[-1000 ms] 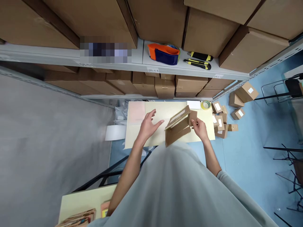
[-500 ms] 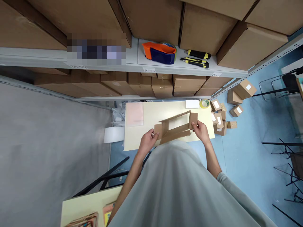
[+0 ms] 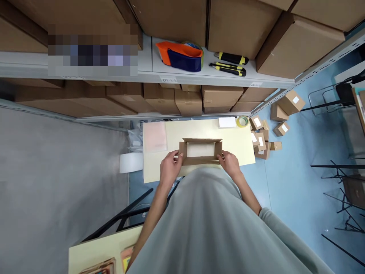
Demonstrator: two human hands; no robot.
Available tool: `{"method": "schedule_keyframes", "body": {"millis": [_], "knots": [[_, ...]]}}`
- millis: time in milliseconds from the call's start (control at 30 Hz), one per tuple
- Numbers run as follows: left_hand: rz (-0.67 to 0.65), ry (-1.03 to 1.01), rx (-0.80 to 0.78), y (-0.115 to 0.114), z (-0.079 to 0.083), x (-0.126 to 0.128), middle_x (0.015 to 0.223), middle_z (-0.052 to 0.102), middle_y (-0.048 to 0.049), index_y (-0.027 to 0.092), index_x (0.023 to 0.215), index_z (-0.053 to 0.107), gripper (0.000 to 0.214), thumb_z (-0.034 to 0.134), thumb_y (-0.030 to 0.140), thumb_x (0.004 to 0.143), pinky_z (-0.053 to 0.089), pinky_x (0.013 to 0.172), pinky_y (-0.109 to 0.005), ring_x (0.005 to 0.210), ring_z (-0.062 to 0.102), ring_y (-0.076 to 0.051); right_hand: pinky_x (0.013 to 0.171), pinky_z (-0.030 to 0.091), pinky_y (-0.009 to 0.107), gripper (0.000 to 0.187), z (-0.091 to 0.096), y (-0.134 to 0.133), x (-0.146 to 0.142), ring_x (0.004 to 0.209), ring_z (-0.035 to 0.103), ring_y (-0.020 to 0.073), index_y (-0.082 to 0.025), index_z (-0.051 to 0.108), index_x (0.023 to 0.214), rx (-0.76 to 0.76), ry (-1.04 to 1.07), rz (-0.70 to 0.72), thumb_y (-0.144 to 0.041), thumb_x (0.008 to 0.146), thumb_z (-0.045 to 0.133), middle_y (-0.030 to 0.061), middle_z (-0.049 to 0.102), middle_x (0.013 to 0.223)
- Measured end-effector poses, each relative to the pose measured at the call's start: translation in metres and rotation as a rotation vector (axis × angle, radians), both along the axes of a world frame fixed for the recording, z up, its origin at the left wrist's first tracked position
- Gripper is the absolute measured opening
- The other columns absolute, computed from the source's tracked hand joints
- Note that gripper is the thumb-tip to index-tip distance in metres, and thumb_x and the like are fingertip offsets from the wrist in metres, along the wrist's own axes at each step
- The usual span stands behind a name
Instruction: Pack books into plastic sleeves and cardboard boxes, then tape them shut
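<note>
A small cardboard box stands open over the cream table, with pale tabletop showing through its middle. My left hand grips its left end, thumb on the side flap. At the right end, my right hand pinches the cardboard with thumb and fingers. The box's lower edge is partly hidden by my grey shirt.
On the table lie a pink sheet, a white block and a tape roll. Shelves above hold cartons, a tape dispenser and box cutters. Labelled boxes are piled on the floor to the right.
The cardboard has gone from a tilted, skewed frame to a squared-up, level box. Both hands have come closer together, the right one moving left and slightly down. The camera view has shifted slightly.
</note>
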State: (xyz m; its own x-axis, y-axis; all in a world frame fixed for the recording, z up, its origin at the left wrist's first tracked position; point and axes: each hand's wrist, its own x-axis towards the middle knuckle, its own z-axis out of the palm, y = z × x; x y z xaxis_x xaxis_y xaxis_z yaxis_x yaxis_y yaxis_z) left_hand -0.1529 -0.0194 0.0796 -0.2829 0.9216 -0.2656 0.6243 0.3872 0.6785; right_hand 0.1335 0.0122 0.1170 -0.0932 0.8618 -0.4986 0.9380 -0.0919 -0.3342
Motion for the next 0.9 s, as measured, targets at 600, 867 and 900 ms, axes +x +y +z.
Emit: {"method": "schedule_keyframes", "body": {"millis": [600,867,900], "knots": [[-0.333,-0.107,0.007,-0.028,-0.009,0.008,0.153,0.068,-0.0132,0.025,0.151,0.063,0.060,0.068,0.052,0.098,0.047,0.125,-0.055,0.147,0.055,-0.035,0.129,0.047,0.055,0.049,-0.020,-0.013,0.009,0.158,0.048,0.0343,-0.026,0.071,0.145,0.135,0.275,0.282,-0.047,0.101,0.079,0.0145,0.050,0.172],[-0.107,-0.066,0.028,-0.001,-0.023,0.001,0.140,0.067,-0.0157,0.021,0.162,0.050,0.065,0.059,0.038,0.101,0.062,0.095,-0.045,0.099,0.073,-0.025,0.100,0.064,0.043,0.055,-0.034,0.012,0.014,0.119,0.075,0.0257,-0.023,0.053,0.161,0.145,0.316,-0.061,-0.028,0.106,0.059,0.0148,0.066,0.144],[-0.098,-0.049,0.018,0.004,-0.024,-0.001,0.142,0.066,-0.0159,0.022,0.166,0.046,0.070,0.060,0.037,0.099,0.062,0.092,-0.044,0.096,0.073,-0.024,0.098,0.065,0.043,0.064,-0.035,0.017,0.012,0.121,0.074,0.0268,-0.024,0.047,0.165,0.155,0.293,-0.089,-0.028,0.103,0.063,0.0159,0.063,0.147]]}}
